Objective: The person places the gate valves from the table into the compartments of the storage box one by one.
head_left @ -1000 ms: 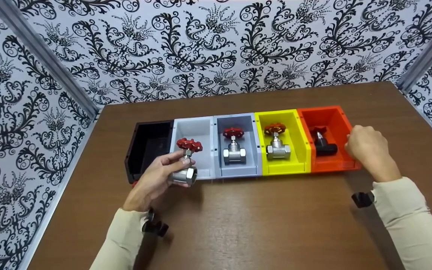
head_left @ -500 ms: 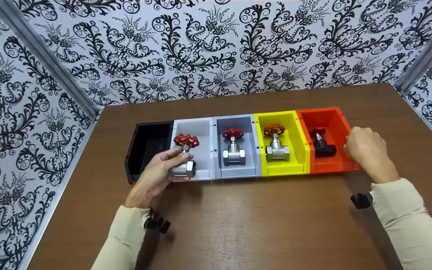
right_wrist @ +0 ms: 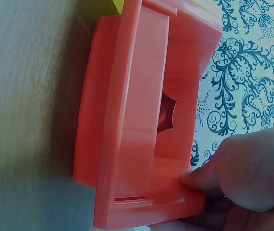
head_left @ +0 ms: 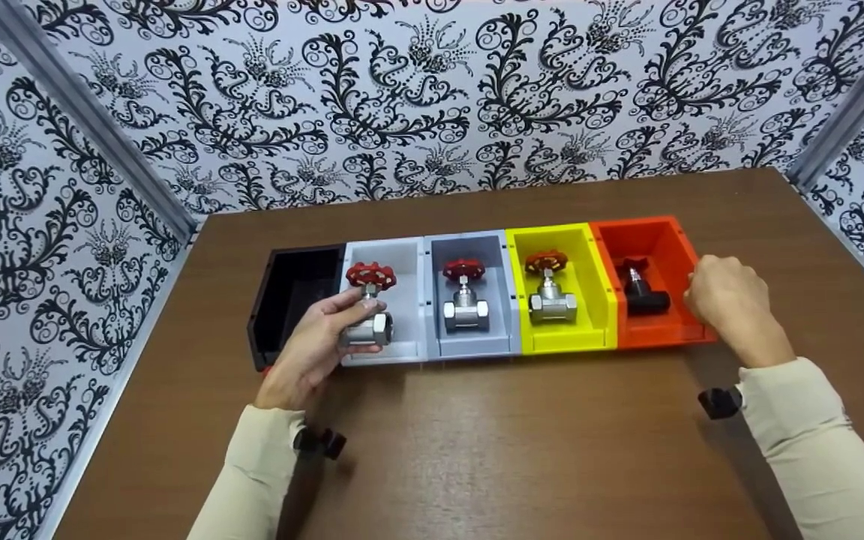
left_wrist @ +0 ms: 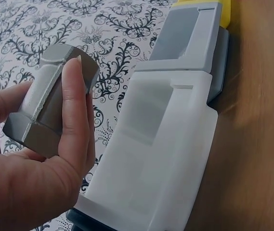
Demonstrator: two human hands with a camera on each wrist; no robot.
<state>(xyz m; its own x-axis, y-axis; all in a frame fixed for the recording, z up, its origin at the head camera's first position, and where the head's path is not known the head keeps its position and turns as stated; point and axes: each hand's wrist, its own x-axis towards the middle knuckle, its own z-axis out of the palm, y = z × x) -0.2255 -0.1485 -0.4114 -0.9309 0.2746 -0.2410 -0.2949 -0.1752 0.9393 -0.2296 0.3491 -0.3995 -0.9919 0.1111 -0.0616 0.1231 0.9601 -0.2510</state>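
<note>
My left hand (head_left: 310,346) holds a steel gate valve (head_left: 369,330) with a red handwheel (head_left: 370,275), thumb and fingers around its neck and body. The valve is upright over the white bin (head_left: 406,259). In the left wrist view its hex-ended body (left_wrist: 45,101) rests in the fingers, raised beside the bin. My right hand (head_left: 729,298) grips the right side wall of the orange-red bin (head_left: 646,238); in the right wrist view the thumb lies over the wall's inside. That bin holds a black-bodied valve (head_left: 648,303) with a dark red knob.
The bins stand joined in a row on the brown table (head_left: 492,450). Left of the white one is a black bin (head_left: 304,262). A grey-blue bin (head_left: 477,244) and a yellow bin (head_left: 552,236) each contain a steel valve with a red handwheel. Patterned walls (head_left: 432,97) enclose the table.
My left hand has carried the valve slightly back and left, further over the white bin. The right hand keeps its grip on the orange-red bin; the whole view has shifted a little.
</note>
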